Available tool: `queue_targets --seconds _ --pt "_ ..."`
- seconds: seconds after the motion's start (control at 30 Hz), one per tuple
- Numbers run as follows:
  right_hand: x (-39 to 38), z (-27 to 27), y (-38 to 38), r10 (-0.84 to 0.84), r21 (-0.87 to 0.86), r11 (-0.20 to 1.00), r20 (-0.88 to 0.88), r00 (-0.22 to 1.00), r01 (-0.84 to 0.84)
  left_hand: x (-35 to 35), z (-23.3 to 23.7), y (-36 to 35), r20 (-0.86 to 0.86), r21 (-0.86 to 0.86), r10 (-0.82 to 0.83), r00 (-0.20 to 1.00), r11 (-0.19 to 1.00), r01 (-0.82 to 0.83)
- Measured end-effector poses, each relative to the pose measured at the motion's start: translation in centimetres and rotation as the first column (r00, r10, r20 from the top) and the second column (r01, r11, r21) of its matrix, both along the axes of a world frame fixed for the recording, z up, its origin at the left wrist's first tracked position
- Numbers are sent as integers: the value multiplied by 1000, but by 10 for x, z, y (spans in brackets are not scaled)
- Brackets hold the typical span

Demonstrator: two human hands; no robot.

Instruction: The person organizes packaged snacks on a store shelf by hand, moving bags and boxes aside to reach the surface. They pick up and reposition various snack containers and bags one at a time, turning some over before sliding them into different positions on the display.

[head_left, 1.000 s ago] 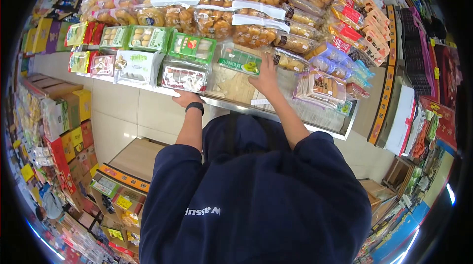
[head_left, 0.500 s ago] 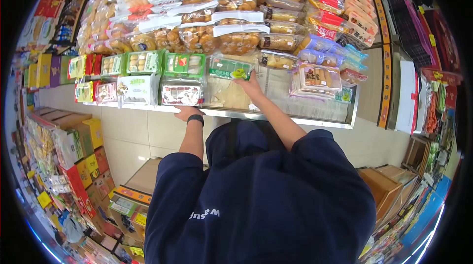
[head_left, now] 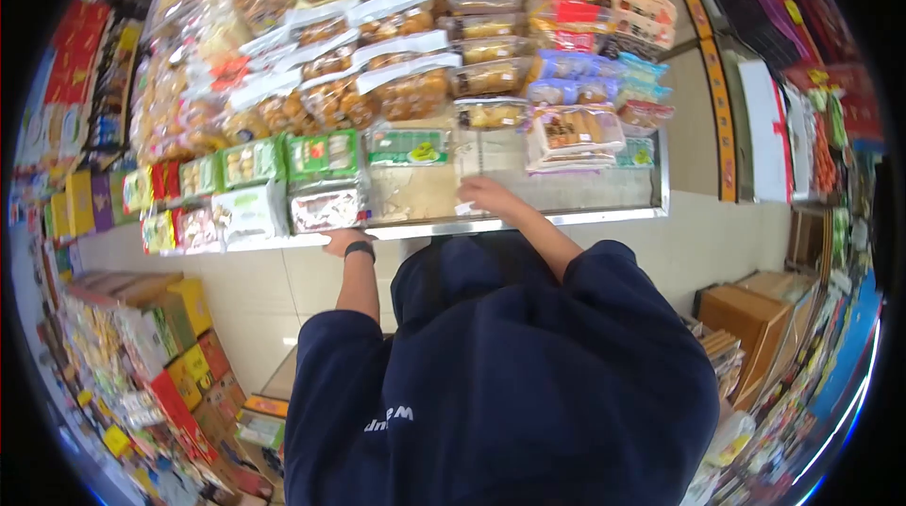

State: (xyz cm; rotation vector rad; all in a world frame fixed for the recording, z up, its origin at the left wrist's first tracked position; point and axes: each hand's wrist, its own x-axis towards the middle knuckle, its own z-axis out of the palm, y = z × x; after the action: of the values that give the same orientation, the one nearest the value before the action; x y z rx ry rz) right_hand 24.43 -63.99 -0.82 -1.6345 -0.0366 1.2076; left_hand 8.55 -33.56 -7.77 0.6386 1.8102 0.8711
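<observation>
Green snack tray: looks light, bendy; hold sides | my right hand, right of tray: half-curled, can't tell if holding | left hand, left of tray: grip hidden

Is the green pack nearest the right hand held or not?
Not held: bare shelf shows between the green pack and the right hand.

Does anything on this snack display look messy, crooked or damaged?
Slightly. The stack of packs toward the right sits crooked, its edges not lined up. The bare board looks patchy, perhaps just worn. A small white tag lies by the right hand. I see no spill.
</observation>
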Motion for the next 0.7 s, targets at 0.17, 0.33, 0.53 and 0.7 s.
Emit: queue_targets --seconds 0.17,0.33,0.53,0.7 --pt "16 -25 -152 591 -591 756 435 679 -280 2 4 -1 -19 -21 -42 999 999 42" --pt "90 23 -274 632 -839 395 543 553 373 -25 -57 25 -21 3 -111 994 994 111" --pt "133 23 -291 803 -865 397 489 340 307 -1 6 4 22 -51 -11 1000 999 13" --pt "139 25 -285 889 -965 185 245 387 185 0 8 -2 34 13 -21 999 1000 21"
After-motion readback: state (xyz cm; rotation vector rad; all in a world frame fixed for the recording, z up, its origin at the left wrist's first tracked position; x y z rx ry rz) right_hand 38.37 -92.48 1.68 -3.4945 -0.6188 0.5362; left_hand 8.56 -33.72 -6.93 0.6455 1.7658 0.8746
